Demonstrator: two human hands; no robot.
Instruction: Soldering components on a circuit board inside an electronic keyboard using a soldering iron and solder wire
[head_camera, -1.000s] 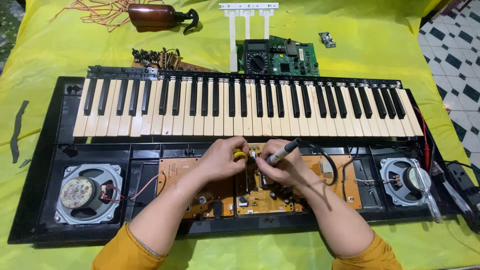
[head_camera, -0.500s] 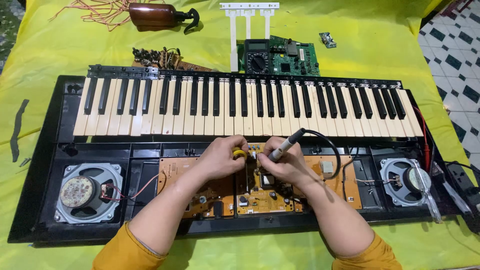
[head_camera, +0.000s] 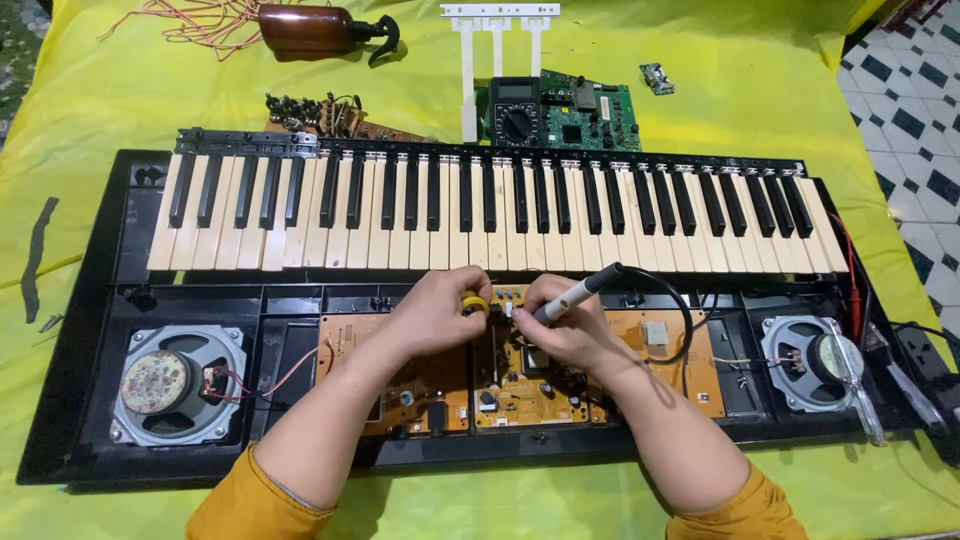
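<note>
Orange-brown circuit board (head_camera: 420, 385) lies in the opened keyboard case (head_camera: 90, 400), nearest. Over it, the left hand (head_camera: 440, 310) pinches a small yellow piece (head_camera: 476, 303); the right hand (head_camera: 560, 320) is closed around a soldering iron (head_camera: 580, 292). Beyond run the keys (head_camera: 400, 215), then a green board (head_camera: 590, 115) on the yellow surface (head_camera: 750, 110).

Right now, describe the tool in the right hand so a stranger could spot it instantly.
Start at the opened keyboard on the yellow cloth; below its keys lies an orange circuit board. Over the board's middle, the right hand holds a soldering iron, slim and grey with a dark rear end trailing a black cord. Unlike the left hand's small yellow item, it is long and pen-shaped.
</note>
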